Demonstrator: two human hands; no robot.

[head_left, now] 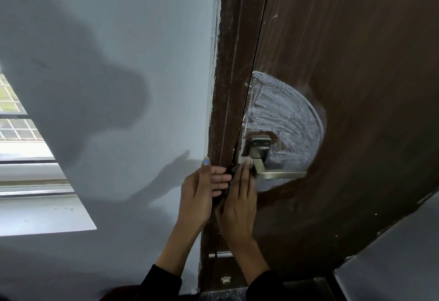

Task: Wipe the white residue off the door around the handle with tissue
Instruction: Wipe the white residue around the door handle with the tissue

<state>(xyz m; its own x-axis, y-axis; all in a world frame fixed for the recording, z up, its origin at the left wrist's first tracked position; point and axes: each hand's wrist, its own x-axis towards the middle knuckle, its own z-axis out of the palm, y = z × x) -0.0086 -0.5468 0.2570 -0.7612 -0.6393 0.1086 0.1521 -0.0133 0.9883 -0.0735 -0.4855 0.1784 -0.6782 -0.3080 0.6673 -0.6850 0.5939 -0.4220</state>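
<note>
A dark brown wooden door fills the right side of the view, and beside it on the left stands the brown door frame, then a pale grey wall. Around the metal handle the door carries a wide round patch of white residue, smeared in curved streaks above and to the right of the handle plate.

The right hand lies flat against the door edge just left of the handle, with its fingers straight. Under the fingertips it presses a small piece of white tissue against the door, touching the base of the handle.

The left hand is on the door frame, just beside the right hand. Its fingers are spread and straight, reaching across the gap between frame and door, and the thumb with a light blue nail points up.

On the far left a window with a white sill shows. Shadows of the hands fall on the wall.
</note>
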